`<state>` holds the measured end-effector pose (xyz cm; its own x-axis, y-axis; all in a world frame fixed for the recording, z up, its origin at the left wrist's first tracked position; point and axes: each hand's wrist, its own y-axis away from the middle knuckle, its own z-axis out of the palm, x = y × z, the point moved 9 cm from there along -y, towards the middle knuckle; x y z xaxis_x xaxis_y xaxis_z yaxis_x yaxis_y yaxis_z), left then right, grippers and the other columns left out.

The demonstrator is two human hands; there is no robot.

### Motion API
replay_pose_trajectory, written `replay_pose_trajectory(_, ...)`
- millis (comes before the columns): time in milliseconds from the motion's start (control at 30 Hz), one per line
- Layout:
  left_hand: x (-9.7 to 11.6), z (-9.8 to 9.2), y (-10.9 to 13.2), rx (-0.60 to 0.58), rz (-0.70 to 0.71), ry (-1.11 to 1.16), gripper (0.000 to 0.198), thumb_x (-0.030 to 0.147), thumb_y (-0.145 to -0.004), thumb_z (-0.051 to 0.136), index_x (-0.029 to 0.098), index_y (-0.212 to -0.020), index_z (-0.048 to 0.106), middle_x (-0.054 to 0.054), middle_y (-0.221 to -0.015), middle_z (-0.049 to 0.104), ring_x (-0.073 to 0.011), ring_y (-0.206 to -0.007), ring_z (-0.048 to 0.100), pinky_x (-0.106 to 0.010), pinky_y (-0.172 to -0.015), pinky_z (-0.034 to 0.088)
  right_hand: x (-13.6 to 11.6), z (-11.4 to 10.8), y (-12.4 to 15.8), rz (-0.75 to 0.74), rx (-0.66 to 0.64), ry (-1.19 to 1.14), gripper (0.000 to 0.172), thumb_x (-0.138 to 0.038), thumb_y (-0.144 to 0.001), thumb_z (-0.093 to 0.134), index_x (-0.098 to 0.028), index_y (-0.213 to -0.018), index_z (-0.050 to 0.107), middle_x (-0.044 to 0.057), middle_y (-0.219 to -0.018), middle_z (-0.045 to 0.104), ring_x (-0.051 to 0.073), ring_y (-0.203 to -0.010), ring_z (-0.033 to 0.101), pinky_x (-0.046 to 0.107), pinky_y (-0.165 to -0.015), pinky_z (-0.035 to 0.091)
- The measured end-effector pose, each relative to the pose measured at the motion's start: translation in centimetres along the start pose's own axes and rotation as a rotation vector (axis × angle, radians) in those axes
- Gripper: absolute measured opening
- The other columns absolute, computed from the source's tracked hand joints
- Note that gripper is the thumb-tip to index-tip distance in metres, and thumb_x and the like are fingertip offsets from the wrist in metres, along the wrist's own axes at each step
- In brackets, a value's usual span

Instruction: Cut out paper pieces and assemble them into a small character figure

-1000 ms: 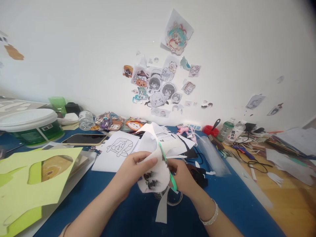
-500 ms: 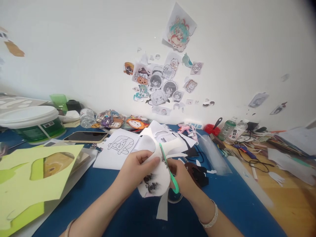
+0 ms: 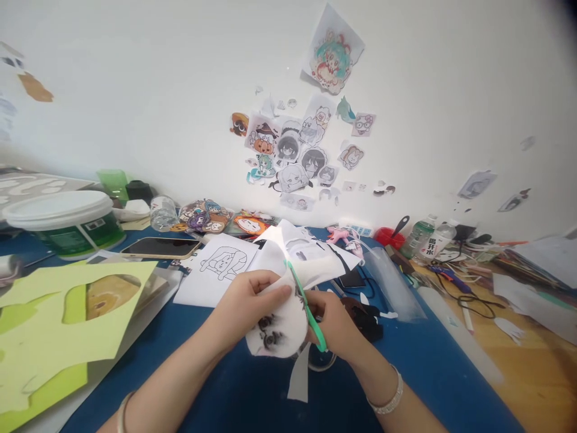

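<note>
A: How is the left hand (image 3: 252,300) posed?

B: It is reached in from the lower left with its back turned up. The white paper piece (image 3: 286,328) is clamped in it, the thumb pressed flat on top and the other fingers mostly hidden

A: And the right hand (image 3: 336,328)?

B: It is closed round the green scissors (image 3: 308,308), its fingers partly covered by the handle. The wrist, ringed by a bracelet (image 3: 395,399), is angled inward from the lower right. The blades are pointed away from the body and slightly left; whether they are parted cannot be told

A: Where is the paper piece held?

B: Between the two hands, raised over the blue surface (image 3: 180,391). Dark printed marks are shown on it, and its right edge is met by the scissors. A pale strip (image 3: 299,379) is hung just below the right hand

A: What room is left around them?

B: Ahead, space is taken up by loose white sheets (image 3: 311,249). The left hand is neighboured by a line drawing (image 3: 223,264), the left forearm flanked by yellow-green cut sheets (image 3: 49,337). Dark cut-outs (image 3: 370,319) are set near the right hand, and bare blue is seen between the forearms
</note>
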<state>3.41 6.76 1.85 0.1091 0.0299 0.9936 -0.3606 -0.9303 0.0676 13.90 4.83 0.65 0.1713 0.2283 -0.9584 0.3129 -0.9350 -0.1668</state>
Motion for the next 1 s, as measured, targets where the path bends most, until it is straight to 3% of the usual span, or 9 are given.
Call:
replay_pose_trajectory(267, 0.2, 0.2, -0.1, -0.051, 0.009, -0.025, 0.021, 0.036, -0.068, 0.061, 0.016, -0.063, 0.061, -0.001, -0.058, 0.062, -0.0155, -0.054, 0.056, -0.023, -0.048, 0.042, 0.3, -0.3, 0.1, 0.015, 0.043, 0.009, 0.016, -0.022, -0.059, 0.07, -0.012, -0.072, 0.066, -0.003, -0.057, 0.052, 0.013, -0.058, 0.047, 0.022, -0.052, 0.04)
replay_pose_trajectory(533, 0.0, 0.3, 0.0, -0.162, 0.022, -0.168, 0.021, 0.033, -0.071, 0.057, 0.016, -0.06, 0.061, 0.001, -0.055, 0.054, -0.0116, -0.05, 0.047, -0.021, -0.045, 0.034, -0.6, 0.9, 0.0, 0.005, -0.154, 0.042, 0.021, -0.019, -0.061, 0.069, -0.014, -0.081, 0.067, -0.002, -0.063, 0.056, 0.013, -0.06, 0.049, 0.023, -0.054, 0.043)
replay_pose_trajectory(733, -0.5, 0.0, -0.3, -0.174, 0.024, -0.241, 0.021, 0.033, -0.071, 0.056, 0.015, -0.06, 0.058, 0.002, -0.055, 0.05, -0.0101, -0.049, 0.043, -0.02, -0.045, 0.032, 0.2, 0.3, 0.2, 0.046, -0.14, 0.11, 0.011, -0.02, -0.062, 0.07, -0.014, -0.067, 0.062, -0.003, -0.063, 0.051, 0.011, -0.06, 0.044, 0.021, -0.055, 0.039)
replay_pose_trajectory(1000, -1.1, 0.3, -0.4, -0.264, 0.001, -0.302, 0.02, 0.031, -0.071, 0.055, 0.014, -0.061, 0.059, 0.003, -0.054, 0.049, -0.009, -0.049, 0.042, -0.019, -0.044, 0.031, 1.2, 0.5, 0.4, 0.087, -0.214, 0.187, 0.012, -0.017, -0.062, 0.069, -0.014, -0.069, 0.06, -0.003, -0.065, 0.052, 0.011, -0.059, 0.045, 0.021, -0.054, 0.038)
